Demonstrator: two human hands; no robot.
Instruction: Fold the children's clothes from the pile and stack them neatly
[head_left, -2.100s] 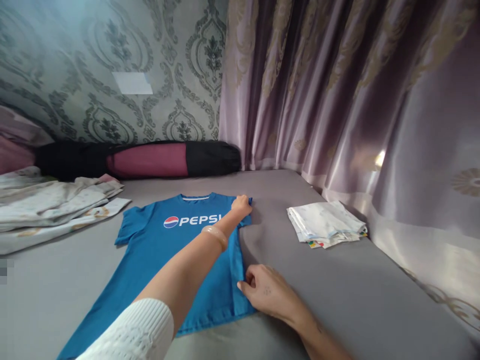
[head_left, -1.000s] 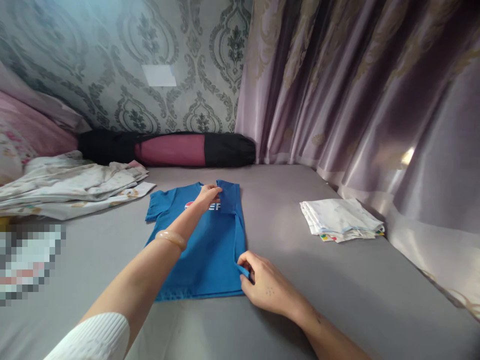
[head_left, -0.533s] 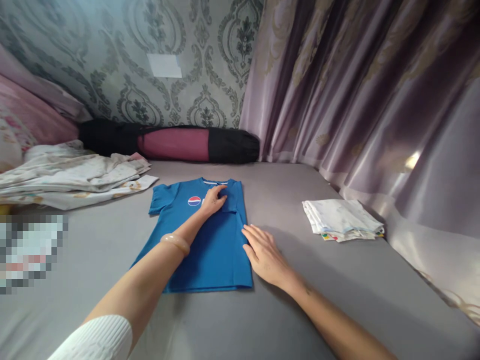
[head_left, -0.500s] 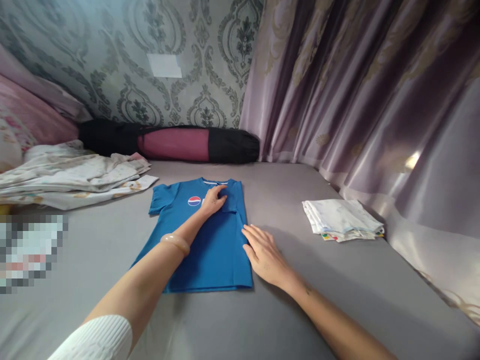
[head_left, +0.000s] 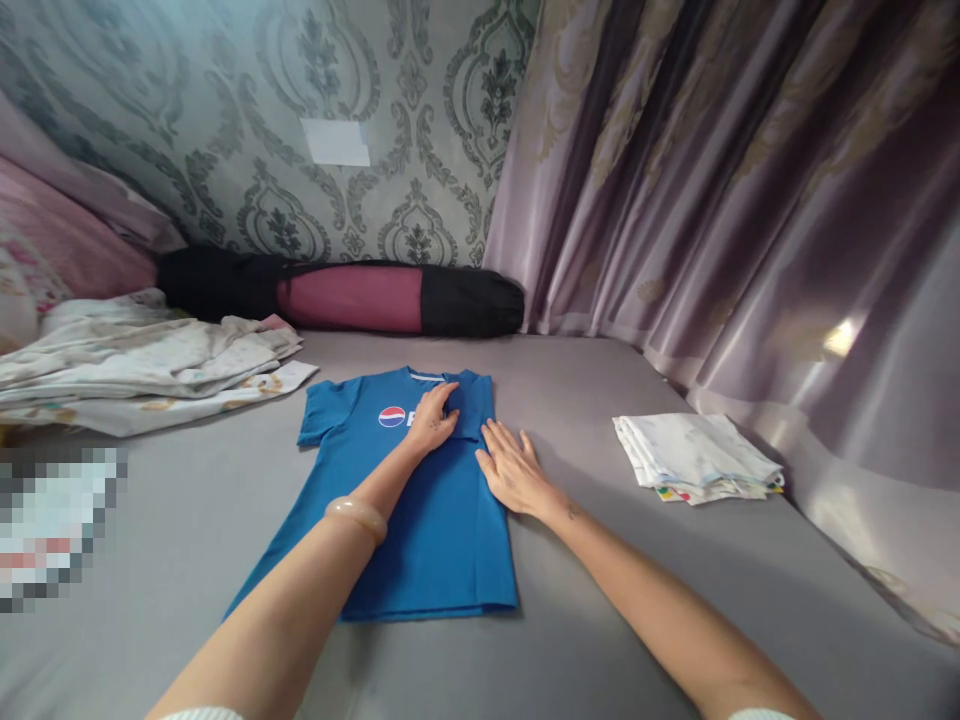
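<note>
Blue T-shirt (head_left: 439, 530), one sleeve (head_left: 467, 408) folded inward, round tricolour logo (head_left: 391, 416).

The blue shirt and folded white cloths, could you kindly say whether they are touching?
Apart: the head view shows grey sheet between the blue shirt and the folded white cloths.

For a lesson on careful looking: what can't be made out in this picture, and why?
Head view:
Shirt lettering: mostly hidden by the left hand and folded cloth.
Part of the shirt's hem: behind the left forearm.
Left item: pixelated, cut off by the left edge.
Cuffs: mostly cut off by the bottom edge.
</note>
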